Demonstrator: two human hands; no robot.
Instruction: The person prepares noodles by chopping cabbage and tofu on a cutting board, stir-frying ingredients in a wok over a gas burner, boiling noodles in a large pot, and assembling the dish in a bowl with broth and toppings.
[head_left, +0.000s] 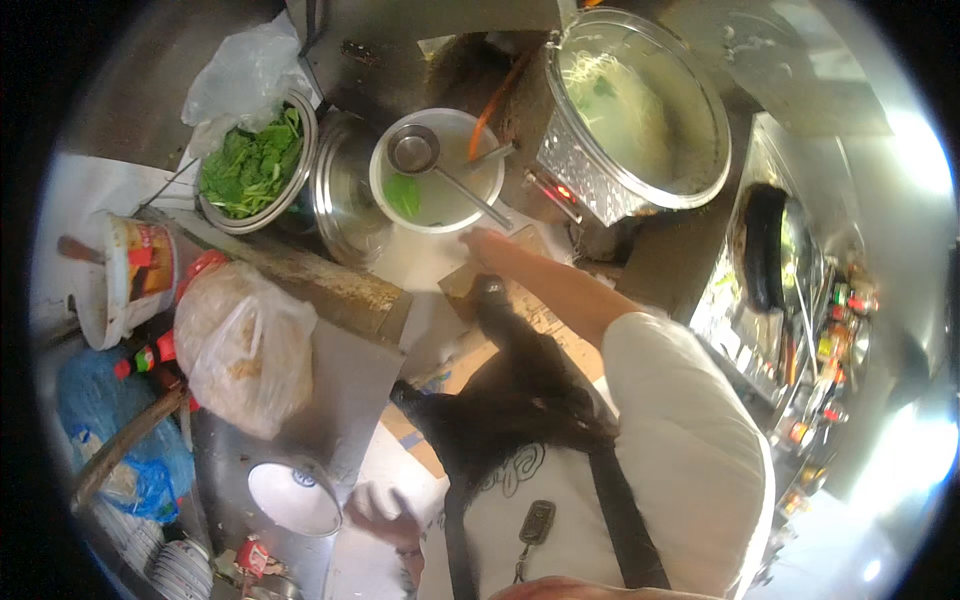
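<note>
My left hand (385, 519) is low in the view with its fingers apart. Beside it a white bowl (294, 499) with a blue mark inside sits on a metal counter (330, 405). My right hand (486, 247) reaches forward, blurred, to the near rim of a white bucket (379, 196) of cloudy water. Across that bucket lies a metal ladle (414, 148), its handle end close to my right hand; whether I touch it cannot be told. A green leaf (403, 193) floats in the water, and a second metal handle (493, 155) rests on the rim.
Ahead on the right, a large metal pot (720, 169) holds noodles (589, 71) in liquid. Leafy greens (251, 161) fill a metal basin (307, 146) at left. A bulging plastic bag (244, 349), stacked bowls (180, 574) and a seasoning counter (739, 315) flank me.
</note>
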